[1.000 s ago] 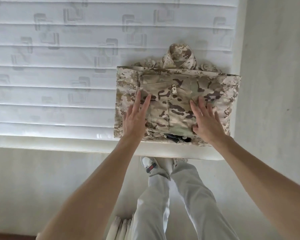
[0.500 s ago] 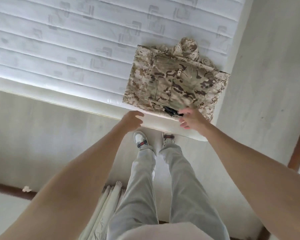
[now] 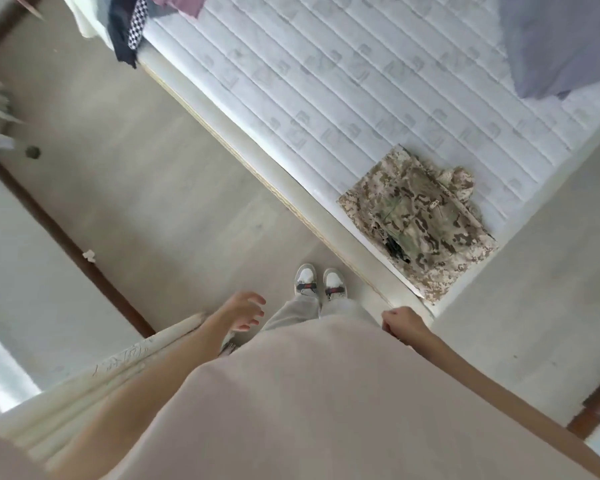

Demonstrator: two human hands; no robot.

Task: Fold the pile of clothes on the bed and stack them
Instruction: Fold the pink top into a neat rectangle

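**Go to the pile for the next garment**

Both your hands are empty: your left hand (image 3: 241,311) hangs with loose, spread fingers, and your right hand (image 3: 400,322) hangs at your side with the fingers turned under, so I cannot tell how they lie. The folded camouflage stack (image 3: 420,221) lies at 2 o'clock, on the corner of the mattress (image 3: 326,98), its near edge level with the mattress edge. The unfolded pile (image 3: 136,19) waits at 11 o'clock, partly hanging over the bed side.

I judge the step now is fetching 1 piece. Take it from the top and lift it high, so the hanging parts do not pull others down.

The floor (image 3: 153,185) along the bed is open for walking. Keep your shoes (image 3: 321,282) away from the bed frame.
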